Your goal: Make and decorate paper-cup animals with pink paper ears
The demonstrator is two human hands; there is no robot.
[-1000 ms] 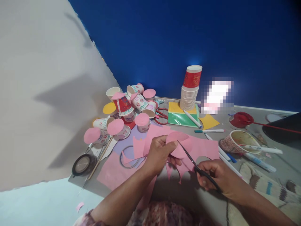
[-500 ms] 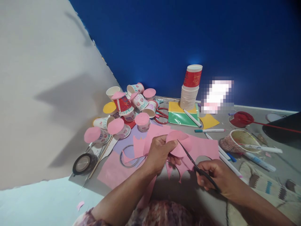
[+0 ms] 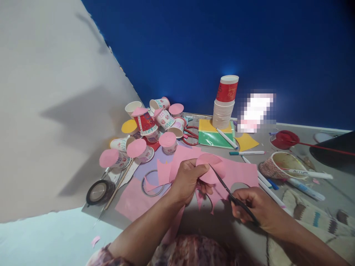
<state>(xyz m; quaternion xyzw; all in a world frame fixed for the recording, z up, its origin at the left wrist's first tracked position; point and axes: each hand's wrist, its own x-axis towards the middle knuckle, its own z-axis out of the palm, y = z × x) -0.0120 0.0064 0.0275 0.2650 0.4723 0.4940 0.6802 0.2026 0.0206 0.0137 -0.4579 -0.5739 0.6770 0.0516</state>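
Between thumb and fingers, my left hand (image 3: 192,176) pinches a pink paper circle (image 3: 212,168) above the table. My right hand (image 3: 251,205) grips a pair of black-handled scissors (image 3: 227,189), whose blades point up and left. The blade tips lie at the circle, close to my left thumb; whether they are cutting into it I cannot tell. Under both hands lies a pink paper sheet (image 3: 244,173) with rounded pieces cut out of its edge. Several decorated paper cups (image 3: 168,144), some topped with pink paper, crowd the table left of my left hand.
A stack of paper cups (image 3: 222,114) rises at the back beside a yellow and green packet (image 3: 212,139). Black tape (image 3: 100,192) lies at left. To the right are markers (image 3: 246,153), a patterned container (image 3: 270,166), a red pot (image 3: 283,140) and a knitted cloth (image 3: 307,218).
Almost nothing differs. The pink circle has tilted very slightly in my left hand, while both hands and the scissors keep nearly the same place.
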